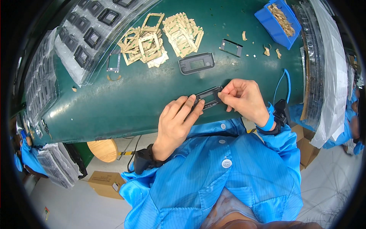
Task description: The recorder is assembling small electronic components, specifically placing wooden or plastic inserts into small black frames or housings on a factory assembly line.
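At the near side of the table lies a black rectangular plastic housing (208,99) with a window opening, slightly tilted. My left hand (176,121) holds its left part, fingertips pressed onto its frame. At the right end of the housing, my right hand (244,98) is closed in a pinch of thumb and forefinger; what is between the tips is too small to make out. A similar dark grey housing (187,67) rests just beyond. Farther right lies a thin black frame (238,50), and another thin frame (113,63) is at the left.
Two piles of tan adhesive frames (143,47) (183,33) lie at the back. A blue bin (263,17) holds tan scraps; loose scraps (267,51) lie near it. Clear trays (72,44) with black parts stand left, stacked trays (312,68) right. A blue cord (288,86) hangs near my right wrist.
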`<state>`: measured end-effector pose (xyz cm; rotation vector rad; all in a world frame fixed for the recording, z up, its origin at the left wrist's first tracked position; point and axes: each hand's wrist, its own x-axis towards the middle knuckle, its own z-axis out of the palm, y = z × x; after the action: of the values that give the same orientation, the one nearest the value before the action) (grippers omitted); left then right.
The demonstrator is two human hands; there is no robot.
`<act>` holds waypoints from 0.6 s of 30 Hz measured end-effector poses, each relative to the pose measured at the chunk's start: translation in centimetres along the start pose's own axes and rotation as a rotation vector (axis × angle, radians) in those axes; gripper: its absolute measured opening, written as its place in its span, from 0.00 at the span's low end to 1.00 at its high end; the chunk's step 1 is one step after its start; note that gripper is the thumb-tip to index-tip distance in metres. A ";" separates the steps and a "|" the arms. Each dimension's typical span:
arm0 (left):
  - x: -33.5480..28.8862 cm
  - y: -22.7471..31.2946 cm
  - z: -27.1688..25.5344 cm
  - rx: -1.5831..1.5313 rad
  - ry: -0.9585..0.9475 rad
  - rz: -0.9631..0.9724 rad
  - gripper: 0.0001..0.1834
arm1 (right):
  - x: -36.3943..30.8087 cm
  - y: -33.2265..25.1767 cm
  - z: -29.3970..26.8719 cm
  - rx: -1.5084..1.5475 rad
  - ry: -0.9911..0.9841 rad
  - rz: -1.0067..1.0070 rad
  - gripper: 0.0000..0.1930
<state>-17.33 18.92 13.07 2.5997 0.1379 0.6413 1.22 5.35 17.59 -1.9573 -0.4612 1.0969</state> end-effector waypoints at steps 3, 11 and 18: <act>0.0 0.2 0.1 0.086 0.009 0.005 0.20 | 0.0 -0.3 -0.2 0.007 -0.018 0.019 0.07; -0.3 -0.1 0.4 0.032 0.052 -0.011 0.19 | 0.2 1.0 -2.2 0.181 -0.038 -0.055 0.08; -0.1 0.3 0.1 -0.029 0.043 -0.066 0.21 | 0.1 2.1 -2.0 -0.617 0.177 -0.907 0.26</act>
<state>-17.37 18.64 13.09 2.5430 0.2258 0.6713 2.73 3.17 16.40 -1.9391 -1.5305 0.1932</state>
